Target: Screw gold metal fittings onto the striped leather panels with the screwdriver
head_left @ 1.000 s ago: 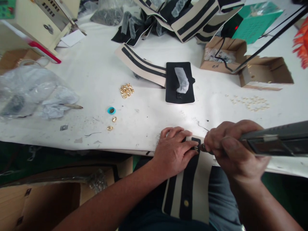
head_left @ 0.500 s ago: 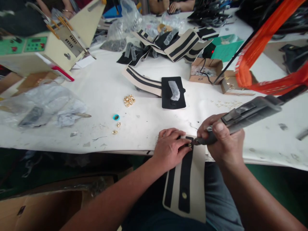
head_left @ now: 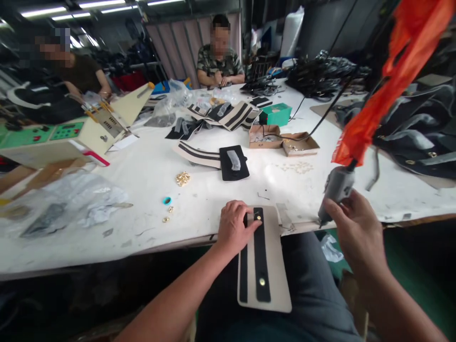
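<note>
A beige panel (head_left: 278, 266) with two black strips lies partly on the table edge and reaches over my lap. My left hand (head_left: 233, 223) grips its upper left part, the thumb and forefinger beside a gold fitting (head_left: 259, 218) on the right strip. Lower on that strip sits a second gold fitting (head_left: 262, 281). To the right, my right hand (head_left: 359, 230) is wrapped round a grey power screwdriver (head_left: 337, 187), its tip pointing down near the table edge, apart from the panel. Orange wrapping (head_left: 366, 114) hangs above the tool.
Small gold fittings (head_left: 183, 178) lie heaped left of centre, near a turquoise cap (head_left: 167, 201). A black flap (head_left: 244, 172) joined to a striped strip lies farther back. Open cardboard boxes (head_left: 301, 149), a cream machine (head_left: 80, 142) and a seated person (head_left: 219, 66) are beyond.
The screwdriver in my right hand has left the upper fitting and swung right, now tip down. My left hand stays on the panel. The view has tilted up.
</note>
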Tool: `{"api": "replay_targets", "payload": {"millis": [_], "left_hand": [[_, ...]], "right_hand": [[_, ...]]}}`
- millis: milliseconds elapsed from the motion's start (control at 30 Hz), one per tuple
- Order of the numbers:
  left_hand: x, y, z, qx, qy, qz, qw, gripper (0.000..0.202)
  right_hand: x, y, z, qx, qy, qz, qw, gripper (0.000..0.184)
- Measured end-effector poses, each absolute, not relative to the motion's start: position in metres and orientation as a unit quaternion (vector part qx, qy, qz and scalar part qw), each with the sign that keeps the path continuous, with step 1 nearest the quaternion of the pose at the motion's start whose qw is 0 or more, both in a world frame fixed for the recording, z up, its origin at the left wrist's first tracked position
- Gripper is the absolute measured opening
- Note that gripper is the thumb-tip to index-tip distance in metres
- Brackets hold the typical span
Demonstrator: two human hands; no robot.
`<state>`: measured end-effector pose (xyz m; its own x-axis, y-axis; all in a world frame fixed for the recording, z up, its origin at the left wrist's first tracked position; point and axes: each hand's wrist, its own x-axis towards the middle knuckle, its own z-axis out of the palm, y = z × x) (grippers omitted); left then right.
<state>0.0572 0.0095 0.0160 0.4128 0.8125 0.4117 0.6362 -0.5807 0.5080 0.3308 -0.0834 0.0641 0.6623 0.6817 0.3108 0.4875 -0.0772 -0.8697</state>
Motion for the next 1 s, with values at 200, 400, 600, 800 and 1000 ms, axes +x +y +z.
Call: {"api": "replay_targets", "payload": {"millis": [200,400,600,800,1000], "left_hand": [[0.057,-0.001,0.022,0.841,0.447,0.293,0.082,0.025],[0.043,-0.023,0.035,0.811,0.447,0.316,0.208,0.02],[0.034,-0.063,0.069,0.612,0.428,0.402,0.53,0.052],[0.037,-0.069,0.069,0.435,0.515,0.454,0.582,0.044],[0.045,-0.067,0.07,0.366,0.466,0.495,0.635,0.035]], "right_hand": [[0.273,-0.131,0.03,-0.72,-0.358,0.291,0.518,0.062],[0.205,-0.133,0.008,-0.563,-0.451,0.442,0.533,0.044],[0.179,-0.133,0.05,-0.562,-0.682,0.21,0.418,0.035],[0.186,-0.139,0.079,-0.49,-0.705,0.247,0.449,0.026],[0.23,-0.114,0.076,-0.58,-0.603,0.167,0.522,0.023]]}}
